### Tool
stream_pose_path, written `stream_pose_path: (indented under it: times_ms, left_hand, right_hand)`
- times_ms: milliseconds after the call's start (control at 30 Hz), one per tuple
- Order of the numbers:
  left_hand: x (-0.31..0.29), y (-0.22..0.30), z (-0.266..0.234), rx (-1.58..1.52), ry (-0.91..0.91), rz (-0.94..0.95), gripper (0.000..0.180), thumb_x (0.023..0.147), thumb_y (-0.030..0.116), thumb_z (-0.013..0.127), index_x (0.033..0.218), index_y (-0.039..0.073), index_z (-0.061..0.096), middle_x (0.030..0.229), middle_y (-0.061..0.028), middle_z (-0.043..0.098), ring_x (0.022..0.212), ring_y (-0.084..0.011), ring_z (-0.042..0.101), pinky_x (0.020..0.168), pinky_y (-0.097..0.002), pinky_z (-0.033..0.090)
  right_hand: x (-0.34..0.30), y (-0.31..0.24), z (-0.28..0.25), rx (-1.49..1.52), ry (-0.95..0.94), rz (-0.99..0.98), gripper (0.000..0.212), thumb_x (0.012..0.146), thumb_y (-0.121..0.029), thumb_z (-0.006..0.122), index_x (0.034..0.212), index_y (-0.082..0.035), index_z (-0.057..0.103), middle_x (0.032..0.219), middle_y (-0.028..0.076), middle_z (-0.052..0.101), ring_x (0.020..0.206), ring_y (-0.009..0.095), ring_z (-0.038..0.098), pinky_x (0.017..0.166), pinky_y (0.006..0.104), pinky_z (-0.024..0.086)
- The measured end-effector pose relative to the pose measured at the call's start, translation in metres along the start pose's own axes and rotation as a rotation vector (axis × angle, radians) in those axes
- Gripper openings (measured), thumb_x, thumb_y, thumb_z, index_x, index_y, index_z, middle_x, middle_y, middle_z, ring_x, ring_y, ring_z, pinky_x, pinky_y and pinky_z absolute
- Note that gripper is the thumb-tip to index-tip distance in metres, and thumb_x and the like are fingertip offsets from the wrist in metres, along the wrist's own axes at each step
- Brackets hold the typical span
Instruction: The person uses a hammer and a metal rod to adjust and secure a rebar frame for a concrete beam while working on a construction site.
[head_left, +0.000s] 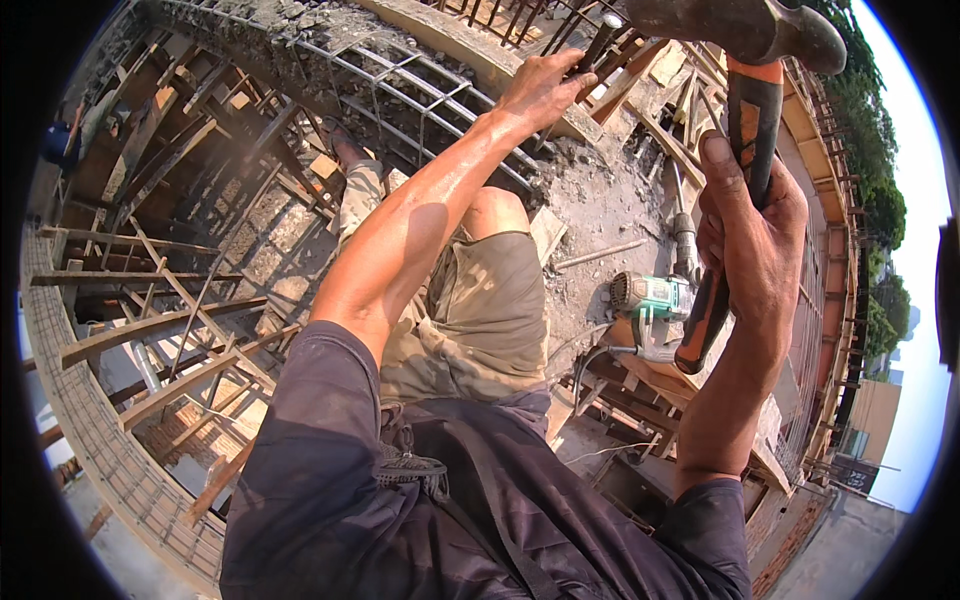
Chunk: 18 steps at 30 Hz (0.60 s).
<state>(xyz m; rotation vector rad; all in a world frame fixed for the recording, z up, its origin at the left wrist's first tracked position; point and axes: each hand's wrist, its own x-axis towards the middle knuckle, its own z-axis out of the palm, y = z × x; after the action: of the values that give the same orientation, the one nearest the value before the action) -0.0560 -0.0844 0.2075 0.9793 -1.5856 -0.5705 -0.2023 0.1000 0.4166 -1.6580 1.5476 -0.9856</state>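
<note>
My left hand (pixel 545 92) reaches forward, fingers wrapped around a dark steel chisel (pixel 600 42) with a bright, rounded top end. The chisel stands tilted by a concrete beam's edge, and its lower end is hidden by my hand. On the right, my right hand (pixel 752 225) grips a hammer by its black and orange handle (pixel 757 125). The dark steel hammer head (pixel 745 32) is raised, apart from the chisel, and partly cut off by the picture's upper rim.
A green and grey demolition hammer (pixel 655 296) lies on rough concrete (pixel 600 215) with rubble. Exposed rebar (pixel 405 75) runs along the broken beam. Left and below, wooden props and planks (pixel 165 345) cross an open drop. Timber formwork (pixel 835 260) edges the right side.
</note>
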Motion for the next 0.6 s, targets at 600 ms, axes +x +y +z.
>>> stream_pose_path:
  times_ms: [600]
  left_hand:
    - [-0.010, -0.024, -0.005, 0.008, 0.178, -0.089, 0.029, 0.094, 0.033, 0.067, 0.106, 0.007, 0.069, 0.077, -0.0066, 0.069, 0.067, -0.0143, 0.061, 0.061, -0.0350, 0.050]
  right_hand:
    - [0.005, -0.009, 0.013, 0.152, 0.045, -0.201, 0.036, 0.100, -0.041, 0.057, 0.095, -0.005, 0.058, 0.059, -0.004, 0.042, 0.044, 0.003, 0.033, 0.041, 0.0201, 0.027]
